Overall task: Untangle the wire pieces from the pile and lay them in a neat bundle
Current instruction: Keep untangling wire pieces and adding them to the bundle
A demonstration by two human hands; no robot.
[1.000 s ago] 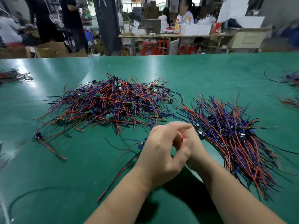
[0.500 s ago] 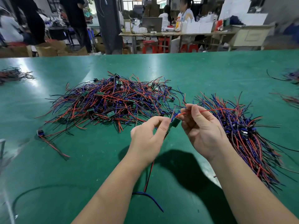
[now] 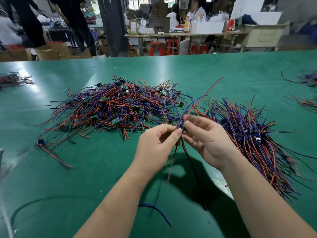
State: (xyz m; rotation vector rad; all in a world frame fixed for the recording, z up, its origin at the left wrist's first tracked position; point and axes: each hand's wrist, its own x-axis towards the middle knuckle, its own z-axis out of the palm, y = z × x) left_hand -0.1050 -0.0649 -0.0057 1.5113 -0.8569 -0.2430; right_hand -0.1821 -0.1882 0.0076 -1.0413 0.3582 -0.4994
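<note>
Okay, left hand (image 3: 157,146) and right hand (image 3: 206,143) both have fingers pinched on one wire piece (image 3: 187,109), just right of the tangled pile (image 3: 116,107). Its dangling tails could snag the neat bundle (image 3: 257,141) beyond, messing it up.

Glossy green table, plastic-sheathed wires

The table (image 3: 85,169) has a smooth green covering with a glossy sheen, worn to dull grey in a patch (image 3: 218,179) just nearer than the fingers (image 3: 178,133). The wire piece (image 3: 208,92) they pinch, the tangled pile (image 3: 116,107) to their left and the bundle (image 3: 253,134) to their right wear smooth plastic insulation.
</note>
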